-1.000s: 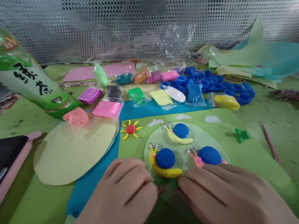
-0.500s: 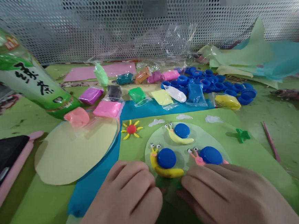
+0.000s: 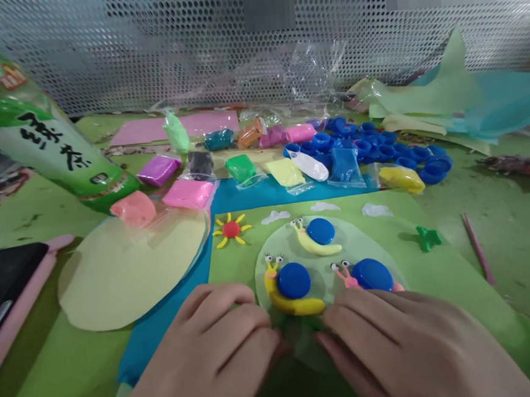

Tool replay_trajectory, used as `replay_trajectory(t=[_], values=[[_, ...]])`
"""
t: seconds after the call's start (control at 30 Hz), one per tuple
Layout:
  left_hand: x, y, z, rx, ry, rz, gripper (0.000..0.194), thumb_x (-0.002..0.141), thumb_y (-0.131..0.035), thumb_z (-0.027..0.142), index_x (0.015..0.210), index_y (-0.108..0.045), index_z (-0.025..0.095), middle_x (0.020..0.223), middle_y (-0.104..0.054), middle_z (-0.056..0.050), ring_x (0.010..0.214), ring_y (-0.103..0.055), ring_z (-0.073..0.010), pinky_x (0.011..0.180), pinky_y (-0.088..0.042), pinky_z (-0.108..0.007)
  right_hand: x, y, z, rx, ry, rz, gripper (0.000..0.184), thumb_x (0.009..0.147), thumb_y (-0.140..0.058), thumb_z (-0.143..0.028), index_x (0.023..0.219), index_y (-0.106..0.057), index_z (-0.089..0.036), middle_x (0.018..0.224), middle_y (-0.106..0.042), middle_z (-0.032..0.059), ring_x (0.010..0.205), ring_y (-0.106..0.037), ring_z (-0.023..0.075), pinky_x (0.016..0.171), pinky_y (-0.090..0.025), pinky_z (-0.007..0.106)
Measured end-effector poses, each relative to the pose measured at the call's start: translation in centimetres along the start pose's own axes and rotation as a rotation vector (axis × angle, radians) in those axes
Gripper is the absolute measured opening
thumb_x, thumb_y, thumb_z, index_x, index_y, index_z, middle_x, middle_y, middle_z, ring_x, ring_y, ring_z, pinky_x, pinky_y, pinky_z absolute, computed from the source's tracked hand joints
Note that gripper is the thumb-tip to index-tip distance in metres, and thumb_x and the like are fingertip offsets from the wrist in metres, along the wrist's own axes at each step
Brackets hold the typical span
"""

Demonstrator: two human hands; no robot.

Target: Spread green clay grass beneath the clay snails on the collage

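My left hand (image 3: 212,343) and my right hand (image 3: 395,335) rest at the bottom edge of the light green paper, fingers curled inward. Dark green clay (image 3: 312,323) shows at the fingertips just below the yellow clay snail (image 3: 301,306); both hands seem to pinch it, though the fingers partly hide it. That snail carries a blue bottle-cap shell (image 3: 294,280). A pale yellow snail (image 3: 315,243) lies above, and a pink snail (image 3: 350,279) is partly covered by my right hand. All three have googly eyes and sit on a pale green oval (image 3: 268,235).
Bagged clay (image 3: 189,194) in several colours and a pile of blue caps (image 3: 380,149) lie behind the paper. A green tea bottle (image 3: 58,135) stands left, near a cream paper oval (image 3: 133,270) and a phone (image 3: 6,292). A small green clay piece (image 3: 428,238) and a pink stick (image 3: 479,249) are at right.
Both hands stay at the same place, with only slight shifts of the fingers below the yellow snail. The whole view has drifted a little to the left.
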State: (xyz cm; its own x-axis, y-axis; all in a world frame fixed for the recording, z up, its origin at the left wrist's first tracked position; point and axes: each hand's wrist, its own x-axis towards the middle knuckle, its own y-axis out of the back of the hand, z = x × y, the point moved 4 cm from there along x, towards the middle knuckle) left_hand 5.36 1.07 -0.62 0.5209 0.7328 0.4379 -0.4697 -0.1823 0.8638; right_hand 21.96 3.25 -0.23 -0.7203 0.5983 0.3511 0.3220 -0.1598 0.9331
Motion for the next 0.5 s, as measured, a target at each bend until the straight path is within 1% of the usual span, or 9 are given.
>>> replay_trajectory(t=[0.07, 0.13, 0.2, 0.33, 0.4, 0.5], values=[[0.2, 0.3, 0.1, 0.029, -0.007, 0.041, 0.024, 0.092, -0.040, 0.021, 0.078, -0.059, 0.021, 0.074, -0.061, 0.006, 0.078, -0.051, -0.0116, 0.068, -0.039, -0.026, 0.0, 0.0, 0.0, -0.032, 0.003, 0.005, 0.021, 0.086, -0.045, -0.016, 0.067, -0.050, -0.022, 0.058, -0.051, -0.0036, 0.047, -0.048, 0.0133, 0.043, -0.027, 0.030], [0.5, 0.8, 0.2, 0.061, -0.022, 0.079, 0.022, 0.091, -0.042, 0.023, 0.078, -0.060, 0.022, 0.072, -0.063, 0.009, 0.075, -0.054, -0.0104, 0.067, -0.041, -0.024, 0.0, 0.1, -0.1, -0.048, 0.010, 0.025, 0.021, 0.088, -0.045, -0.020, 0.067, -0.048, -0.023, 0.057, -0.050, -0.0040, 0.046, -0.047, 0.0135, 0.042, -0.026, 0.031], [0.8, 1.2, 0.3, 0.091, -0.043, 0.104, 0.018, 0.089, -0.047, 0.024, 0.076, -0.059, 0.022, 0.069, -0.064, 0.011, 0.071, -0.056, -0.0094, 0.062, -0.043, -0.023, 0.1, 0.1, -0.2, -0.047, 0.019, 0.027, 0.021, 0.088, -0.045, -0.025, 0.068, -0.047, -0.023, 0.057, -0.050, -0.0044, 0.046, -0.047, 0.0136, 0.042, -0.026, 0.031], [1.1, 1.9, 0.6, 0.148, -0.033, 0.161, 0.017, 0.089, -0.046, 0.022, 0.076, -0.056, 0.022, 0.064, -0.064, 0.011, 0.066, -0.059, -0.0092, 0.053, -0.043, -0.022, 0.2, -0.2, -0.5, -0.071, 0.036, -0.002, 0.019, 0.088, -0.045, -0.021, 0.070, -0.046, -0.023, 0.059, -0.051, -0.0047, 0.047, -0.048, 0.0140, 0.042, -0.023, 0.031], [1.0, 2.0, 0.8, 0.183, -0.029, 0.178, 0.018, 0.090, -0.044, 0.023, 0.076, -0.056, 0.022, 0.064, -0.064, 0.011, 0.064, -0.060, -0.0095, 0.052, -0.044, -0.023, 0.2, -0.3, -0.5, -0.093, 0.034, 0.012, 0.019, 0.088, -0.045, -0.022, 0.069, -0.045, -0.023, 0.058, -0.050, -0.0049, 0.046, -0.047, 0.0142, 0.042, -0.020, 0.032], [0.8, 1.8, 1.0, 0.204, -0.040, 0.154, 0.021, 0.091, -0.043, 0.027, 0.076, -0.057, 0.022, 0.064, -0.065, 0.010, 0.063, -0.060, -0.0099, 0.052, -0.046, -0.024, 0.1, -0.4, -0.4, -0.103, 0.027, 0.020, 0.020, 0.088, -0.046, -0.023, 0.068, -0.044, -0.024, 0.057, -0.048, -0.0052, 0.045, -0.045, 0.0146, 0.042, -0.018, 0.032]])
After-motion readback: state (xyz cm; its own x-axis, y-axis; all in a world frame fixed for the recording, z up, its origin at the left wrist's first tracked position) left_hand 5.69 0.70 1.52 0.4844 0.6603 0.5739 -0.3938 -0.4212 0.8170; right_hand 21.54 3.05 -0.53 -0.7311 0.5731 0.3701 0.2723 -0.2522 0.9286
